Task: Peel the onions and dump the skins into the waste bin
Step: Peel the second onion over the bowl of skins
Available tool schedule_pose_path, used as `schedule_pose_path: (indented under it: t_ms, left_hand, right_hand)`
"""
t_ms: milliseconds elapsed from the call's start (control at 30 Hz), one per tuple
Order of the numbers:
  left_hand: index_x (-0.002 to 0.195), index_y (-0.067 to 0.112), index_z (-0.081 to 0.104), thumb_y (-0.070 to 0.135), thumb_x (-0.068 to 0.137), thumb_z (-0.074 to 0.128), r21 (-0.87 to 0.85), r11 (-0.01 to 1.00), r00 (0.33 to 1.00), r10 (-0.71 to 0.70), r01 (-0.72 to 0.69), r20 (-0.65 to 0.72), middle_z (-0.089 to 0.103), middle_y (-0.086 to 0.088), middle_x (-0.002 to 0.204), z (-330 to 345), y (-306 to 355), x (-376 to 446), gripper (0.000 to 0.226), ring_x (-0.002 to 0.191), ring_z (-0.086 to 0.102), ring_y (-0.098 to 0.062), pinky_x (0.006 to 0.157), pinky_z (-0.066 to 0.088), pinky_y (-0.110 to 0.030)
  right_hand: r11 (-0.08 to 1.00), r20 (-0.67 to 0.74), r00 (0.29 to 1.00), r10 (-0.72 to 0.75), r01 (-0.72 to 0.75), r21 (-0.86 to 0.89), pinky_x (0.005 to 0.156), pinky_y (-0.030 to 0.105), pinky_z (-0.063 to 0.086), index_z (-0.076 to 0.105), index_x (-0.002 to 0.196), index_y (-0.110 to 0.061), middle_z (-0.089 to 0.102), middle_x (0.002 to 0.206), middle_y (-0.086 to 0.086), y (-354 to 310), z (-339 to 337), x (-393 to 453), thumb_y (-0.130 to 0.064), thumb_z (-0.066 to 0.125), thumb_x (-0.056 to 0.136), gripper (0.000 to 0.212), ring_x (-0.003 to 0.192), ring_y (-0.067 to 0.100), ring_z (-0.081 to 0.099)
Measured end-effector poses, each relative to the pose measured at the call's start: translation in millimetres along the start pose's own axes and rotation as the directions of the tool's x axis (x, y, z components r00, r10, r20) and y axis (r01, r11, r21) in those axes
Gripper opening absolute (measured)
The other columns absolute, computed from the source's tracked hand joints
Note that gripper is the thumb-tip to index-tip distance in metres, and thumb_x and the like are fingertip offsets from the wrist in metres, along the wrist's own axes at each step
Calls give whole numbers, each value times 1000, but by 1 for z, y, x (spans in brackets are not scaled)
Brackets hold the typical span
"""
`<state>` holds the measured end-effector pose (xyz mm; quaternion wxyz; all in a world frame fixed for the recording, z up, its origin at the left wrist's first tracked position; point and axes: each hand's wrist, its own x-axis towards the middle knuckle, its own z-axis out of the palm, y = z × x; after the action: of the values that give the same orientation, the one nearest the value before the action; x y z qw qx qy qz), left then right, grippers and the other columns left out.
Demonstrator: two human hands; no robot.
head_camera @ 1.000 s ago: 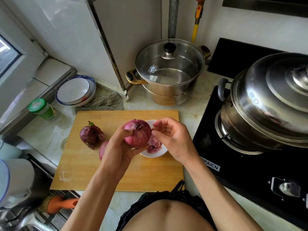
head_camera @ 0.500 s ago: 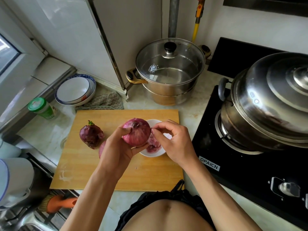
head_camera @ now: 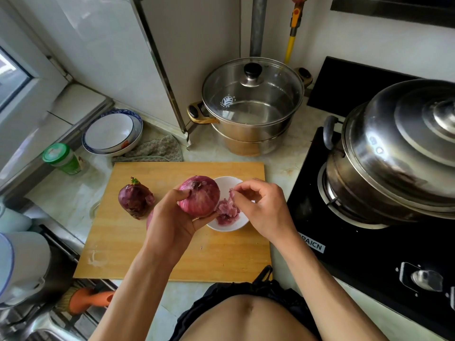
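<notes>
Bench (head_camera: 283, 166): pale marble-look top. Wooden cutting board (head_camera: 128, 242) lies flat on it, centre. Behind the board, a steel steamer pot (head_camera: 248, 134) with glass lid (head_camera: 253, 94) and black knob. Left rear: stacked blue-rimmed bowls (head_camera: 112, 132), tilted against the sill; grey knitted cloth (head_camera: 155, 150) just beside them. Green-capped jar (head_camera: 61, 157) stands at far left. Right: black gas hob (head_camera: 369, 254) carrying a large lidded steel pot (head_camera: 398, 153). Orange-handled brush (head_camera: 86, 301) near the sink, lower left.

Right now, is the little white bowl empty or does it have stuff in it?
Not empty. The white bowl on the cutting board holds a small pile of purple onion skins, though part of its white inside is bare.
</notes>
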<state>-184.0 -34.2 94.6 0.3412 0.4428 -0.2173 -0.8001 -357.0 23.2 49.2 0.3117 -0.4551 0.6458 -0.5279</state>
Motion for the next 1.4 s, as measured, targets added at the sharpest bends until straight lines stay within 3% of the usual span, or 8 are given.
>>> schedule_pose_path:
  t_ms: [133, 400, 533, 700, 800, 933, 1133, 1400]
  left_hand:
    - [135, -6, 55, 23, 83, 54, -112, 989, 995, -96, 99, 30, 62, -33, 134, -4, -3, 1, 61, 124, 60, -52, 68, 65, -40]
    - [138, 0, 58, 33, 78, 53, -76, 990, 990, -121, 115, -71, 60, -27, 140, -5, -11, 3, 69, 117, 60, -36, 75, 53, -35]
    - [118, 5, 65, 29, 74, 55, -88, 992, 992, -102, 95, -79, 67, -23, 125, -4, -11, 4, 51, 100, 64, -30, 77, 45, -33]
    - [142, -5, 52, 19, 84, 54, -161, 978, 990, -139, 132, -38, 58, -31, 140, -3, -9, 3, 63, 118, 66, -43, 87, 63, -45]
    - [137, -6, 55, 17, 84, 53, -128, 982, 990, -139, 138, -3, 59, -31, 138, -3, -9, 5, 58, 126, 62, -43, 94, 59, -48]
    - [139, -4, 54, 20, 85, 59, -3, 995, 992, -102, 102, 76, 61, -31, 137, 3, -8, 2, 59, 129, 59, -44, 101, 55, -47]
    - [113, -1, 74, 25, 89, 46, -24, 993, 982, -113, 118, 151, 73, -24, 109, 2, -9, -1, 46, 85, 76, -28, 72, 64, -34]
    - [100, 1, 80, 33, 86, 45, -62, 988, 978, -126, 138, 166, 71, -21, 106, -1, -12, 2, 49, 78, 73, -27, 66, 64, -34]
  right_hand:
    - [975, 29, 996, 82, -74, -211, 65, 11, 46, 78, 83, -13, 72, 77, -10, 5, 0, 2, -17, 75, 85, 6, 73, 1, 65]
    - [940, 63, 997, 36, -12, -342, 76, 22, 53, 78, 93, -12, 73, 90, -4, 5, 4, 4, -15, 67, 91, 12, 80, 9, 65]
    - [974, 36, 999, 28, -19, -227, 73, 10, 49, 76, 103, -11, 73, 96, -6, 3, 1, 2, -7, 67, 89, 17, 82, 3, 64]
    - [994, 136, 990, 36, -50, 98, 79, 24, 56, 72, 111, -17, 72, 106, -6, -6, 1, 2, -22, 75, 85, 27, 94, 10, 69]
    - [991, 113, 994, 13, -28, 134, 81, 31, 58, 72, 110, -18, 69, 107, -6, -7, 4, 0, -24, 81, 81, 31, 98, 14, 68]
    - [992, 76, 996, -54, 44, 120, 87, 27, 55, 70, 115, -15, 67, 108, -6, -10, 5, -1, -24, 84, 79, 39, 103, 15, 66]
    - [976, 70, 982, -174, 162, 145, 91, 29, 52, 65, 122, -15, 64, 112, -6, -17, 8, -6, -21, 83, 77, 49, 106, 16, 64]
    - [964, 69, 966, -249, 240, 114, 91, 33, 52, 63, 126, -11, 67, 116, -2, -21, 7, -6, -18, 84, 76, 54, 110, 15, 62]
